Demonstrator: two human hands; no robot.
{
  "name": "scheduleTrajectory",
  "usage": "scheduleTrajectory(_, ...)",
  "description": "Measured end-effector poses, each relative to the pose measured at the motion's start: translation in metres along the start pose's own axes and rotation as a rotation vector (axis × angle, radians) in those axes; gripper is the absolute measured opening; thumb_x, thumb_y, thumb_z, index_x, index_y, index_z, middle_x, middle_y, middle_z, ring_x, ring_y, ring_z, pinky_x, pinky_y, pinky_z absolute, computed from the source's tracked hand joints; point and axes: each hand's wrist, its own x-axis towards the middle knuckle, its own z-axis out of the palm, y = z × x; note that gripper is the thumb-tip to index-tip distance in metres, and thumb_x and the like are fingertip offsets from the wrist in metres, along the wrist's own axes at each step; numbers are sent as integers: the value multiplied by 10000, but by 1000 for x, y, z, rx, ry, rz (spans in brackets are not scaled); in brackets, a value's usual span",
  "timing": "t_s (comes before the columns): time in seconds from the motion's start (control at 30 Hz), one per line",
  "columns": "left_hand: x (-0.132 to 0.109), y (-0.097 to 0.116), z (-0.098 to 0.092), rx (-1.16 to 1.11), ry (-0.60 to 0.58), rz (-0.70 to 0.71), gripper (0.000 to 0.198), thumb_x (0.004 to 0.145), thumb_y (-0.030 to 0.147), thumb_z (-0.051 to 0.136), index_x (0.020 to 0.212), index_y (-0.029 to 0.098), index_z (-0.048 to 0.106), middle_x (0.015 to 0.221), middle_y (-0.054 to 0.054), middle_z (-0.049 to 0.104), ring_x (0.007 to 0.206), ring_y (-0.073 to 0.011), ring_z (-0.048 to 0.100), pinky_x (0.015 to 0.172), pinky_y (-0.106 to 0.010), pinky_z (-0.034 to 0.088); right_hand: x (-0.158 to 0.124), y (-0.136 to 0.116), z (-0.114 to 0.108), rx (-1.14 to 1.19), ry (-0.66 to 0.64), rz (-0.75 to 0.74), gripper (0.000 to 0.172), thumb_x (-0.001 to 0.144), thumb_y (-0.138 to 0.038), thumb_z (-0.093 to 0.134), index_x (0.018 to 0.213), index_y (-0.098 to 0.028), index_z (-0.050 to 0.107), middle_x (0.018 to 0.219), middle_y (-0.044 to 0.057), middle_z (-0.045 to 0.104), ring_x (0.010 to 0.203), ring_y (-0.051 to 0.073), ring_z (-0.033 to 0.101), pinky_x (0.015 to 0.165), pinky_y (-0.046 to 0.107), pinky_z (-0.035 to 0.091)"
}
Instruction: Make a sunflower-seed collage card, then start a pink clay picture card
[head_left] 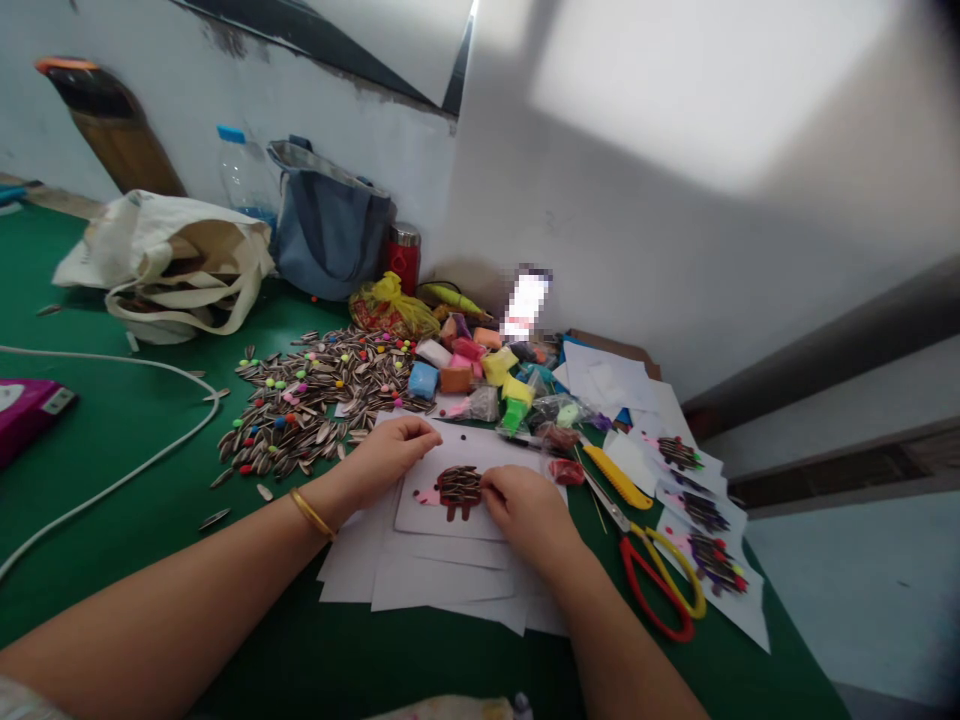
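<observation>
A brown hedgehog figure (459,490) with a pink snout, its back covered in striped sunflower seeds, lies on a white sheet of paper (420,520) in front of me. My right hand (529,515) is closed in a pinch at the hedgehog's right edge; what its fingertips hold is hidden. My left hand (394,455), with a gold bangle at its wrist, is closed over the sheet's upper left, and I cannot make out anything between its fingers. A small dark dot (463,437) sits on the paper above the hedgehog. More white sheets (420,585) lie underneath.
A heap of sunflower seeds (322,400) with coloured balls spreads at left. Behind are coloured clay packets (457,380) and a lit phone (527,303). Scissors (660,585), a yellow cutter (619,477) and other hedgehog cards (720,570) lie right. A white cable (172,445) crosses the left.
</observation>
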Motion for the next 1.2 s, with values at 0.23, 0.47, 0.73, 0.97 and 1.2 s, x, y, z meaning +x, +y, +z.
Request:
scheduleTrajectory(0.23, 1, 0, -1, 60, -8, 21, 311, 755, 473, 636, 773, 166, 685, 738, -9, 633, 685, -168, 533, 633, -276, 405, 1, -2, 6, -76, 3, -27, 135, 915, -176, 552, 910, -191, 686, 888, 44, 697, 874, 188, 603, 748, 277, 371)
scheduleTrajectory(0.47, 1, 0, -2, 74, -12, 23, 323, 762, 482, 630, 787, 167, 695, 770, -21, 660, 722, -181, 558, 648, -280, 426, 2, -3, 8, -112, -16, -33, 170, 930, -167, 532, 943, -182, 700, 900, 61, 697, 902, 192, 610, 787, 280, 393)
scheduleTrajectory(0.73, -1, 5, -1, 38, 12, 25, 285, 746, 453, 658, 750, 171, 702, 735, -20, 647, 692, -175, 542, 626, -269, 403, 3, -7, 3, -123, -38, -32, 170, 924, -143, 536, 945, -167, 703, 889, 76, 694, 899, 197, 610, 778, 279, 396)
scheduleTrajectory(0.97, -2, 5, 1, -133, 3, -62, 285, 716, 441, 687, 769, 161, 679, 612, 33, 537, 541, -110, 422, 490, -229, 295, 0, -7, 1, -118, -25, -55, 182, 921, -127, 507, 962, -155, 681, 903, 82, 685, 893, 206, 600, 780, 289, 388)
scheduleTrajectory(1.2, -7, 10, 3, -562, -39, -221, 259, 711, 364, 729, 806, 150, 617, 518, 82, 392, 417, -43, 277, 380, -171, 117, -6, -2, -2, -51, 123, -27, 202, 893, -125, 483, 993, -174, 652, 877, 60, 680, 844, 203, 594, 751, 295, 366)
